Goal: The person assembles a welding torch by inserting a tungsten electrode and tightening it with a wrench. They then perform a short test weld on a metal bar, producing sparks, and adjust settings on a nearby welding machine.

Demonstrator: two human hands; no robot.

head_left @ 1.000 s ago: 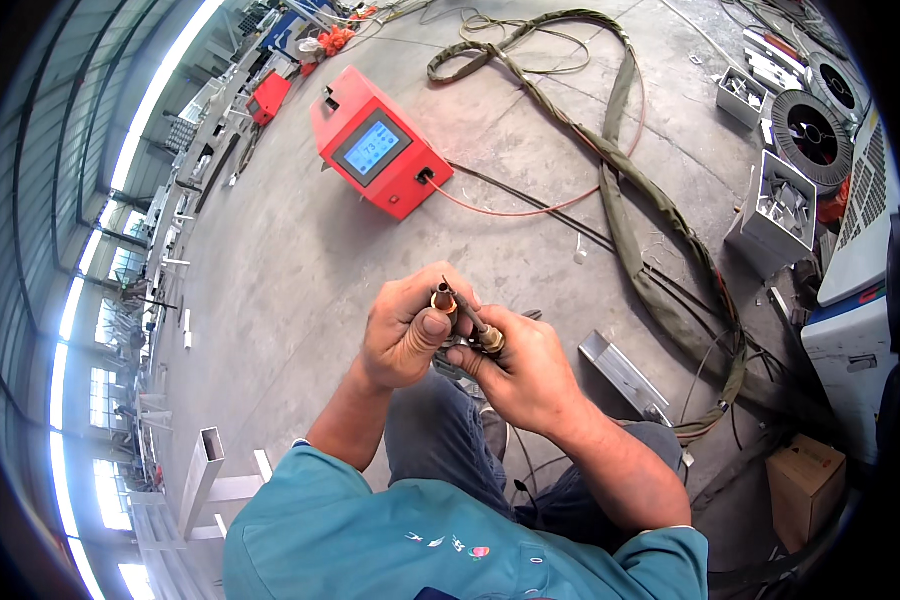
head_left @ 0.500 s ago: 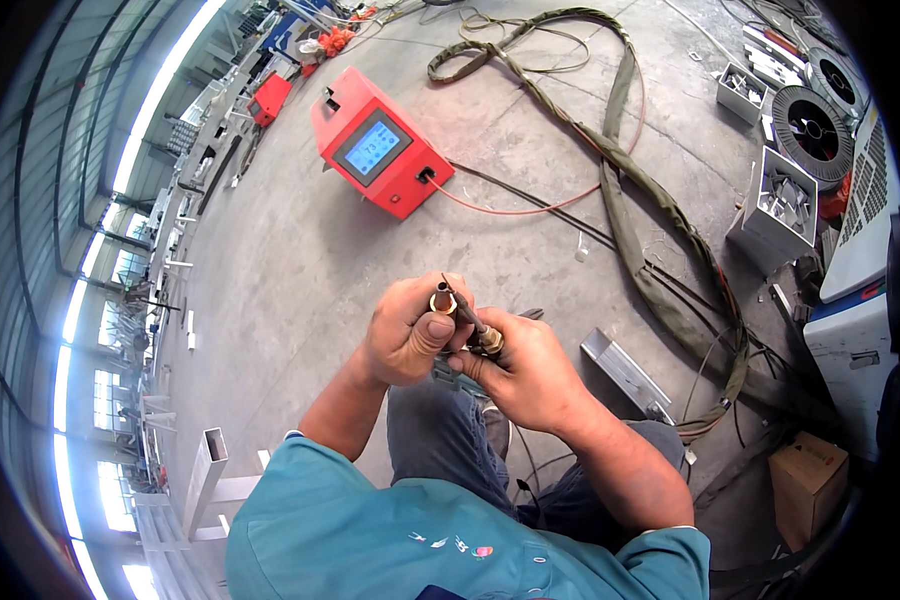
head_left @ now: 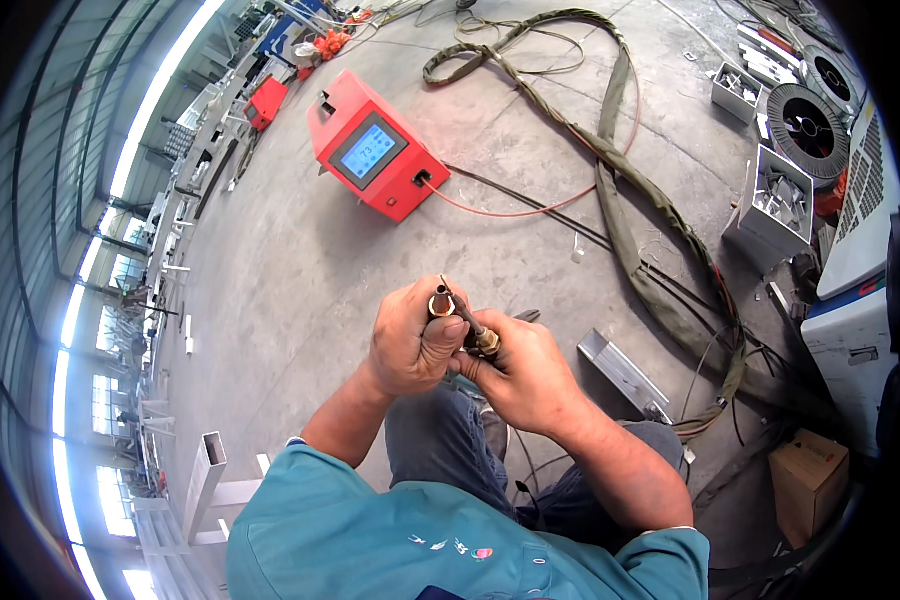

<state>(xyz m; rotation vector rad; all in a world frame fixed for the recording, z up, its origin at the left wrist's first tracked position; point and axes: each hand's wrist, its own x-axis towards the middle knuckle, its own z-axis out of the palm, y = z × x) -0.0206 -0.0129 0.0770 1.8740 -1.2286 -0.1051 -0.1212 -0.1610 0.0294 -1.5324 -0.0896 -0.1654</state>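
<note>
Both hands busy, close together, on the wearer's side of the red machine (head_left: 378, 150) and a bit to its right. Left hand (head_left: 410, 340) curled around a copper nozzle (head_left: 441, 304) with a brass-toned collar, thumb folded across just below it, nozzle mouth facing up at the camera. Right hand (head_left: 525, 375) in a narrow pinch on a brass fitting (head_left: 488, 345); a thin dark rod (head_left: 466, 314) runs from it up alongside the nozzle. Can't tell if rod and nozzle touch. Some finger contact is hidden behind the palms.

Step in hand, my read: close two-handed work on the small parts, side by side — fitting or checking, can't say which. Next move would call for a firm left grip as the anchor, with small, controlled right-finger motion. Main risk I see: the rod catching the nozzle's lip.

Around the red machine: thin red hose (head_left: 500, 212) out of its right side, green-wrapped hose bundle (head_left: 625, 235) farther right, bin of metal offcuts (head_left: 760, 235) beyond that. Aluminium channel (head_left: 622, 375) lies nearer the wearer than the machine, to its right — just past the right hand.
</note>
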